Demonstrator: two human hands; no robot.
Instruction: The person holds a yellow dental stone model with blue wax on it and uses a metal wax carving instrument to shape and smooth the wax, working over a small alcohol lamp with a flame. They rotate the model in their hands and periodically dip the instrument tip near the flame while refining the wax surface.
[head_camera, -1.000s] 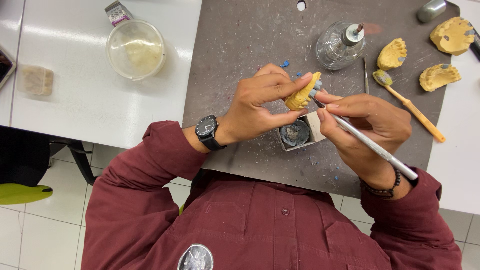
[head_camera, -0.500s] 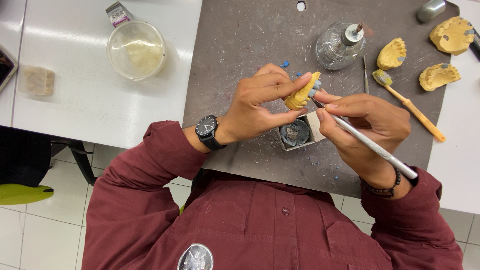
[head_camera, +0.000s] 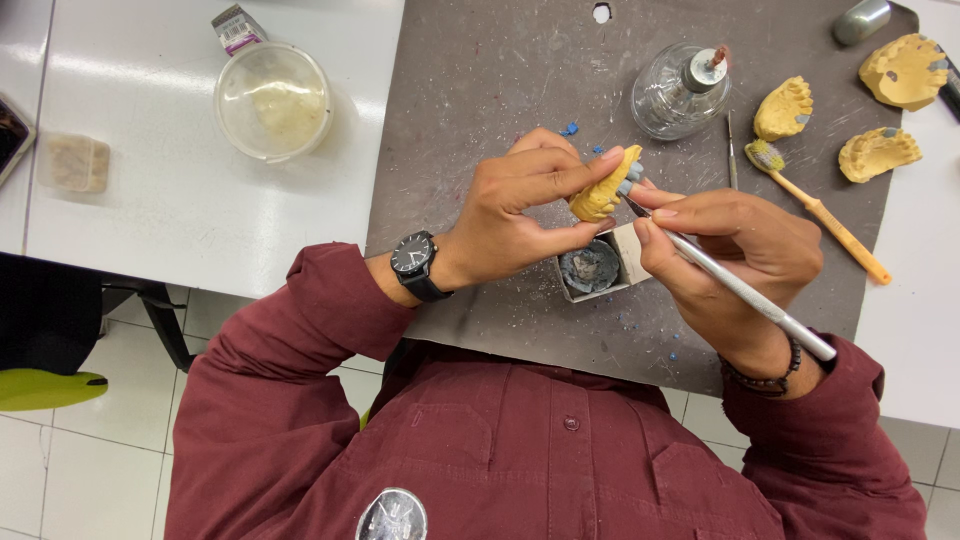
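The left hand (head_camera: 520, 205) is closed around a yellow tooth model (head_camera: 603, 188), pinched between thumb and fingers just above the centre of the frame, with grey teeth showing at its upper right end. The right hand (head_camera: 735, 245) is closed on a thin metal tool (head_camera: 745, 292), held like a pen; its tip touches the grey end of the model and its handle runs down toward the lower right.

Just below the model a small open box (head_camera: 598, 268) with a pale wall sits on the grey mat (head_camera: 480, 90) and holds a dark grey lump. In the upper left of the frame a small packet (head_camera: 235, 27) with a white barcode label and a red edge lies tilted at the top edge, touching a round clear tub (head_camera: 273, 100) of pale stuff on the white table (head_camera: 150, 210). A small cloudy square box (head_camera: 74, 163) stands at the far left.

On the upper right of the mat stand a glass burner (head_camera: 680, 92) with a metal cap, a second thin tool (head_camera: 731, 150), a toothbrush (head_camera: 820, 212) with an orange handle, and three more yellow models (head_camera: 880, 152), two on the mat and one at its top right corner. The mat's lower edge overhangs the table's near edge beneath the hands. Bare mat lies open to the upper left of the hands, and bare table lies below the tub.
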